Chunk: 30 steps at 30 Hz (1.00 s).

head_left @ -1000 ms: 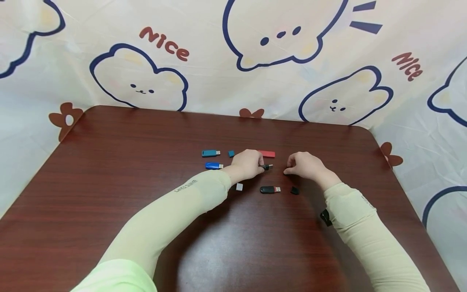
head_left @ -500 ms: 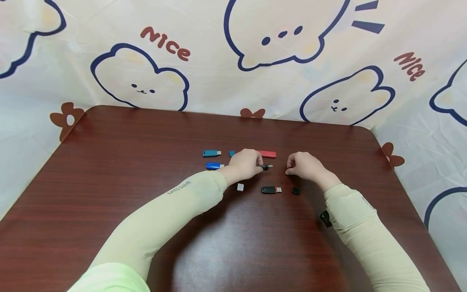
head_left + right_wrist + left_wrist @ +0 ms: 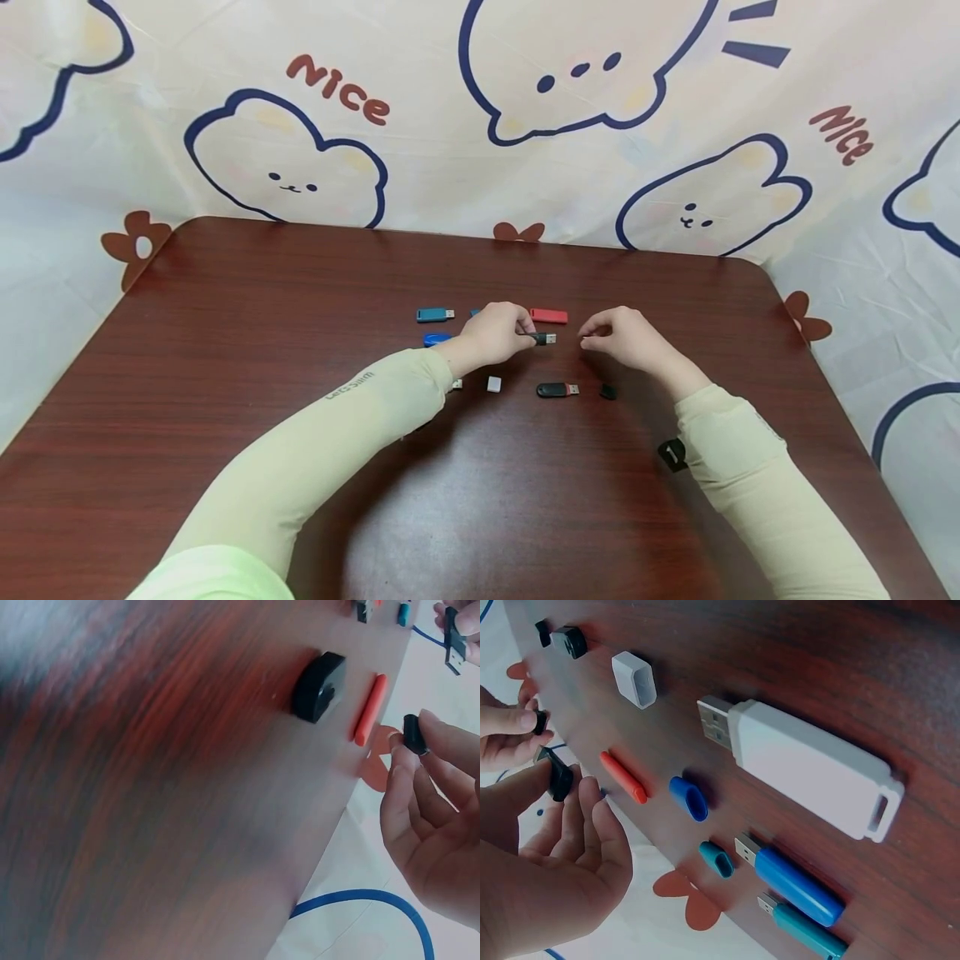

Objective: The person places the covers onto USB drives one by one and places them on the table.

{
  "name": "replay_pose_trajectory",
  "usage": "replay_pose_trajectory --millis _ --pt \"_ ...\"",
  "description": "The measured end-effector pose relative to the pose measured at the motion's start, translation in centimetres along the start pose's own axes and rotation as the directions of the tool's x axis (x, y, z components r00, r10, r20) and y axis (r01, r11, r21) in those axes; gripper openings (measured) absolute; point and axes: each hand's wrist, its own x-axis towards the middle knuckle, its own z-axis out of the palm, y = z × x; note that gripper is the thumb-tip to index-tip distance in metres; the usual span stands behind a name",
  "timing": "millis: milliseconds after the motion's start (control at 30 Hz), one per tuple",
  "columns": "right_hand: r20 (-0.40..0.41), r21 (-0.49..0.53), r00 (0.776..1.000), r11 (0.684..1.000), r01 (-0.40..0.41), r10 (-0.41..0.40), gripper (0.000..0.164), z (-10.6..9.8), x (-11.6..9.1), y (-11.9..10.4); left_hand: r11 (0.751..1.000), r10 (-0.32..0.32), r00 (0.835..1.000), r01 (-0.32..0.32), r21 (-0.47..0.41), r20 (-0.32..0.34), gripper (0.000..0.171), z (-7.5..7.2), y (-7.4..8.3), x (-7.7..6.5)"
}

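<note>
My left hand (image 3: 491, 335) pinches a black USB stick (image 3: 542, 339), its metal plug pointing right toward the other hand. Between thumb and fingertips, my right hand (image 3: 628, 337) holds a small black cap (image 3: 415, 735). A short gap separates plug and cap. Behind the hands lies a red USB stick (image 3: 549, 317). Nearer to me is another black USB stick (image 3: 553, 390) with its plug bare, and a loose black cap (image 3: 607, 392) to its right. In the left wrist view, a white USB stick (image 3: 810, 769) lies uncapped by a white cap (image 3: 634, 679); my left forearm mostly hides that stick from the head view.
To the left on the brown table (image 3: 240, 333) lie a teal USB stick (image 3: 433, 315) and a blue USB stick (image 3: 795, 885), both uncapped. Their blue cap (image 3: 688, 799) and teal cap (image 3: 716, 859) lie near them. A patterned cloth (image 3: 420, 50) hangs behind the table.
My left hand has risen slightly and turned the black USB stick, so its plug shows more. My right hand has shifted left and up, bringing the cap closer to it.
</note>
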Motion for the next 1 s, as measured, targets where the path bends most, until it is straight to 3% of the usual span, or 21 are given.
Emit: replay_pose_trajectory --millis 167,367,1000 --pt "0.02 0.125 0.999 0.991 -0.044 0.042 0.013 -0.2 -0.3 -0.3 0.999 0.009 1.0 -0.009 -0.031 -0.008 0.013 -0.1 0.1 -0.1" --pt "0.011 0.194 0.999 0.98 -0.04 0.039 0.013 -0.1 -0.4 -0.3 0.998 0.016 1.0 -0.016 -0.069 -0.004 0.014 -0.1 0.1 -0.1" --pt "0.007 0.265 1.0 0.964 -0.016 0.015 0.018 0.0 -0.5 -1.1 0.995 0.021 1.0 -0.02 -0.097 -0.001 0.014 -0.1 0.3 -0.1"
